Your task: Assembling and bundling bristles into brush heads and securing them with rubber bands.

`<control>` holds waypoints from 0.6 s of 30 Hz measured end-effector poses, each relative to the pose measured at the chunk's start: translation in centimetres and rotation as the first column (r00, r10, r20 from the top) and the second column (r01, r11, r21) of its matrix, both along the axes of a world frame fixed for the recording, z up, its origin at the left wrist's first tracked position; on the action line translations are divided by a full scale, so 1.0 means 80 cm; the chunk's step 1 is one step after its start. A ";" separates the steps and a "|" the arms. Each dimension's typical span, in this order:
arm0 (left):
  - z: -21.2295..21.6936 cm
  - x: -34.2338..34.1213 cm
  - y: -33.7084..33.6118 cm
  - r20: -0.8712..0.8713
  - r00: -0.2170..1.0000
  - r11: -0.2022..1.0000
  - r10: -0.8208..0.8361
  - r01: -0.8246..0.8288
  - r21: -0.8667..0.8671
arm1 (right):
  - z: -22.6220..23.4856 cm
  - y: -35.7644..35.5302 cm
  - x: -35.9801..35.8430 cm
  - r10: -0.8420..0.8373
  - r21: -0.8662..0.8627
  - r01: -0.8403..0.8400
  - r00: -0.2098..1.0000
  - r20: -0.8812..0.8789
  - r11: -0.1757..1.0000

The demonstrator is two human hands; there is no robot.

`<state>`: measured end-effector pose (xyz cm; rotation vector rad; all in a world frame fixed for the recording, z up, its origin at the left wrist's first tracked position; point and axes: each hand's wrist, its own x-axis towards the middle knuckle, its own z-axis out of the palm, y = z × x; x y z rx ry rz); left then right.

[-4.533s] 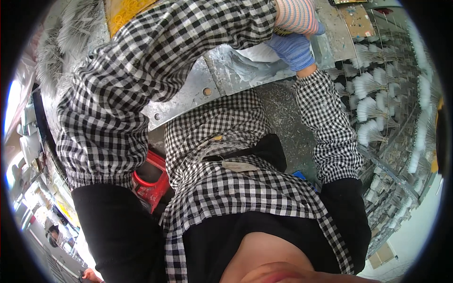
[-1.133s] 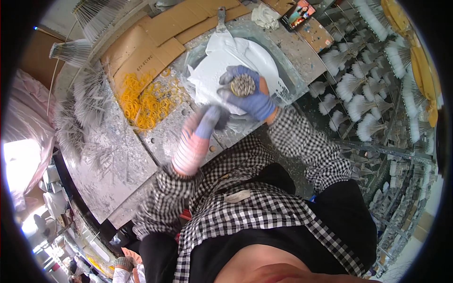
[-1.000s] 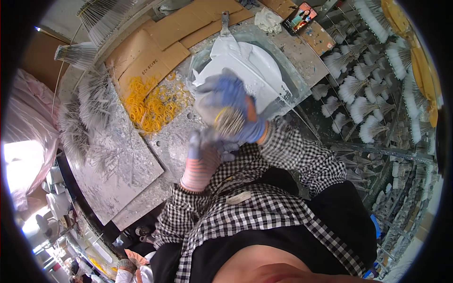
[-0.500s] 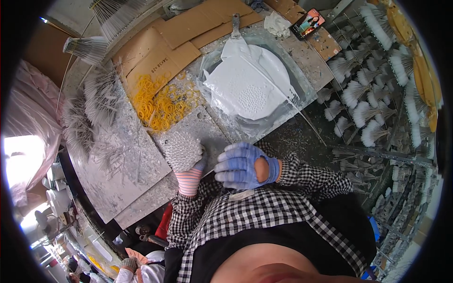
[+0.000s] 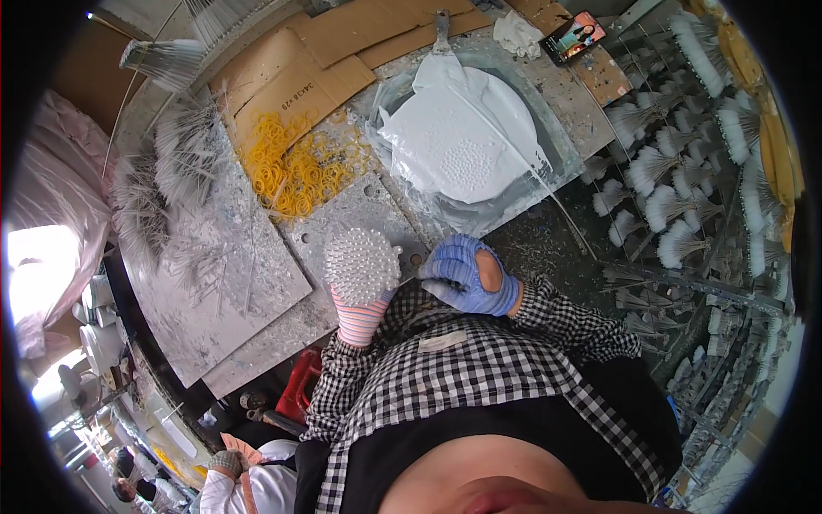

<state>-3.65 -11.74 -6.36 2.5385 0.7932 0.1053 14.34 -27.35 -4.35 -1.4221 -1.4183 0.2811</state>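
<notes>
My left hand (image 5: 353, 319), in a glove with a striped cuff, is closed round a bundle of white-tipped stems (image 5: 364, 265). The round, densely packed tips face up and hide most of the fingers and the stems. One tip sticks out at the bundle's right side. Just right of it is my right hand (image 5: 469, 276) in a blue glove, palm down and apart from the bundle. Its fingers are loosely bent, with a gap by the thumb and nothing visible between them. Beyond both hands, thick white paste (image 5: 454, 137) lies in a round patch with a dimpled area.
Yellow rubber bands (image 5: 300, 171) are heaped by cardboard (image 5: 282, 98). Loose wispy stems (image 5: 184, 163) lie left on the stained board. A scraper (image 5: 442, 38) and a thin rod (image 5: 548, 188) rest at the paste. A phone (image 5: 574, 38) and racks of white-tipped bunches (image 5: 668, 206) stand right. Another person (image 5: 248, 480) sits lower left.
The bundle in my left hand has moved slightly right and its tips now face up more. My right hand has shifted right and its outstretched fingers have bent.
</notes>
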 end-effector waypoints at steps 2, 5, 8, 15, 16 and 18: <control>0.013 0.005 -0.007 -0.231 0.968 0.937 -0.096 0.166 0.306 | 0.001 -0.001 0.002 0.011 -0.087 -0.015 0.998 -0.054 0.996; 0.024 0.014 -0.020 -0.105 0.987 0.973 -0.118 0.136 0.186 | -0.004 -0.005 0.001 -0.093 -0.223 0.066 0.989 -0.115 0.973; 0.026 0.030 -0.029 -0.124 0.991 0.986 -0.049 0.029 -0.161 | -0.011 -0.016 -0.003 -0.148 -0.365 0.053 0.960 -0.238 0.929; 0.008 0.025 -0.040 0.235 0.967 0.772 0.102 0.072 -0.631 | -0.024 -0.017 -0.002 -0.203 -0.386 0.115 0.960 -0.194 0.915; -0.001 0.024 -0.040 0.271 0.946 0.701 0.178 0.071 -0.710 | -0.025 -0.017 -0.004 -0.206 -0.409 0.116 0.961 -0.183 0.905; -0.015 0.017 -0.045 0.297 0.918 0.624 0.262 0.074 -0.778 | -0.025 -0.015 -0.004 -0.189 -0.400 0.094 0.960 -0.205 0.912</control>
